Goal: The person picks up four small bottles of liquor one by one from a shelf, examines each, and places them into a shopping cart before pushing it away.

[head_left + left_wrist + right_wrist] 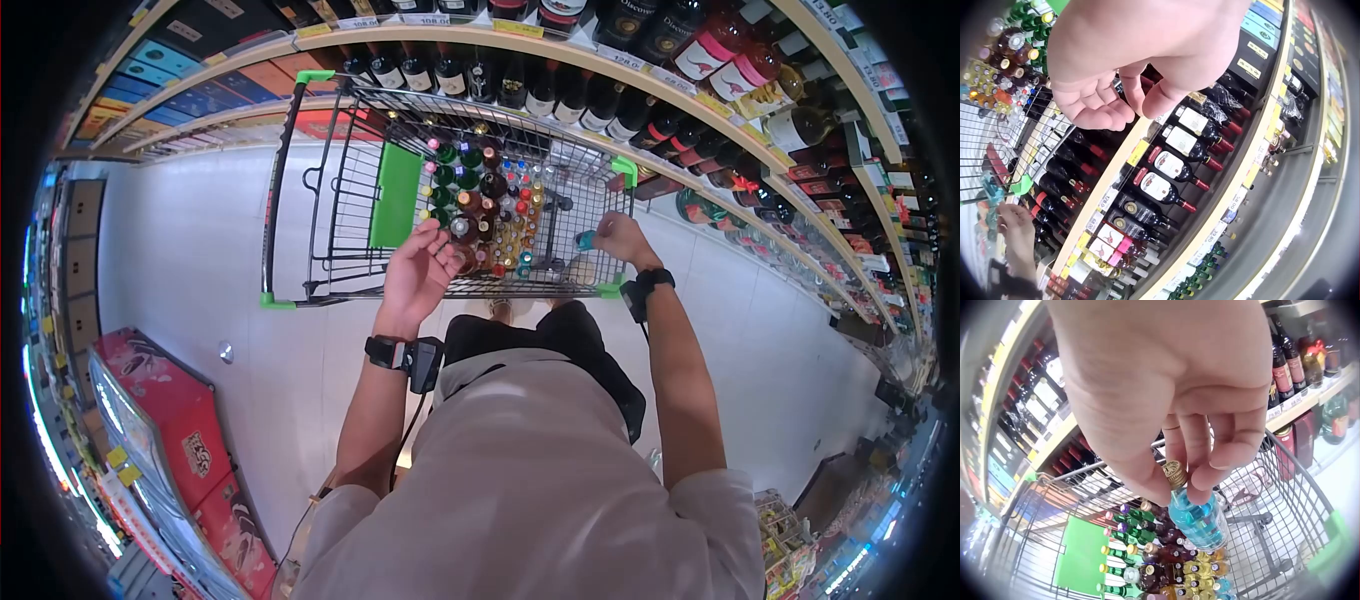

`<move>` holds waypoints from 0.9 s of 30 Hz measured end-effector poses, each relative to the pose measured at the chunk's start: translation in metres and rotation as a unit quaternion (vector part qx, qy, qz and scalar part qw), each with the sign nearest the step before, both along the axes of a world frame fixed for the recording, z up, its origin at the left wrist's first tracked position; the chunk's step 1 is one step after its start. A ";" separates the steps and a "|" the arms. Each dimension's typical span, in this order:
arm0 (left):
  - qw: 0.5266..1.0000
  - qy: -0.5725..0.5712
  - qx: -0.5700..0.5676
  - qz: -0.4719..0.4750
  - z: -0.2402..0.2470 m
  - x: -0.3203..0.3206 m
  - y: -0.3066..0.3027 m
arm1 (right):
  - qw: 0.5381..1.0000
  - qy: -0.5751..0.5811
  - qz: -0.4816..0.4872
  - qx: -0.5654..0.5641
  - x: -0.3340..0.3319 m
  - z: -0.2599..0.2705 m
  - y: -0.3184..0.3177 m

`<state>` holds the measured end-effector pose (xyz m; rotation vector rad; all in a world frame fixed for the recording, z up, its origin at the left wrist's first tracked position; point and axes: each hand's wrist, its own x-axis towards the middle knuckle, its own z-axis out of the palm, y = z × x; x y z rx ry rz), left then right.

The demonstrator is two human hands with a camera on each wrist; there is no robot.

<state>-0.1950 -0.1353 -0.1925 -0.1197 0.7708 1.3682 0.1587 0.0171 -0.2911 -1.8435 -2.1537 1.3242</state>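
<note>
My right hand (622, 238) pinches a small bottle of blue liquid (1199, 520) by its neck, just under the gold cap (1175, 470). It is over the right part of a wire shopping cart (1270, 545). Rows of upright bottles (466, 178) fill the cart's middle: green ones with yellow and pink caps, dark brown ones, and small clear or yellow ones. Over the cart's near side is my left hand (420, 272), palm up with loosely bent fingers and nothing in them. In the left wrist view that hand overlaps the wine shelves behind it.
Curved shelves with wine bottles (540, 85) and price tags run along the cart's far side. A green panel (396, 195) stands at the cart's left end. Behind on the left is a red freezer chest (190, 440). Pale floor (180, 220) surrounds the cart.
</note>
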 end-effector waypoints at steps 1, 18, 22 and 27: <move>1.000 -0.003 0.000 -0.001 -0.003 -0.002 -0.001 | 1.000 -0.010 -0.003 -0.012 0.001 -0.010 -0.003; 0.998 -0.015 -0.061 0.001 -0.015 -0.007 -0.006 | 0.990 -0.077 -0.036 -0.112 0.005 -0.144 -0.034; 0.996 -0.012 -0.084 0.008 -0.015 -0.008 -0.010 | 0.993 -0.097 0.011 -0.065 -0.006 -0.151 -0.040; 0.991 0.023 -0.131 0.017 -0.016 -0.010 -0.013 | 0.993 -0.056 0.100 -0.011 -0.009 -0.195 -0.047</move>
